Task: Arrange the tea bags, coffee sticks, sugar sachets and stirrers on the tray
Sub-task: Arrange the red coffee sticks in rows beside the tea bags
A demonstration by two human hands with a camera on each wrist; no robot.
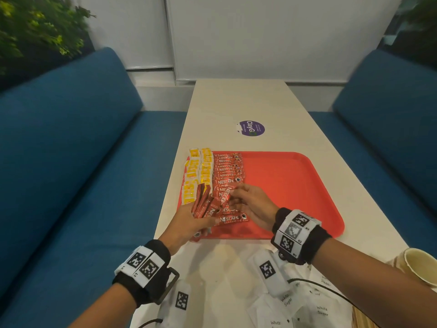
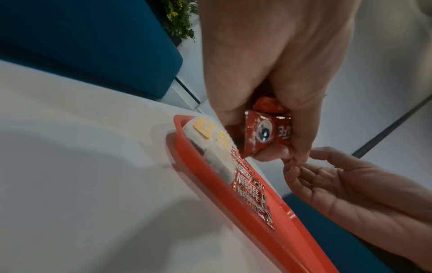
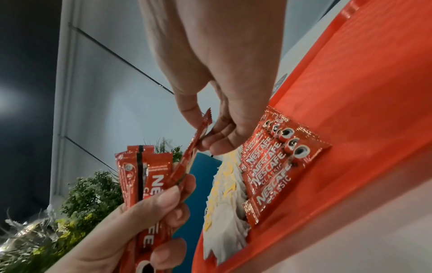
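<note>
Left hand (image 1: 189,223) grips a fan of coffee sticks (image 1: 203,202); right hand (image 1: 250,204) pinches one stick (image 3: 196,140). Advise laying it flat below the grip, overlapping the row (image 1: 228,174) on the tray (image 1: 295,185).

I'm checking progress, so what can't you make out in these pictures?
- Stirrers: none identifiable in any view.
- Sugar sachets: head view, cut off by the bottom edge, partly under the right arm.
- Coffee sticks held by the left hand: count unclear, overlapping.
- Paper cup: cut off at the right edge.

Head view high, facing down the table (image 1: 236,102), wrist views close, all sharing the tray (image 1: 295,176)
</note>
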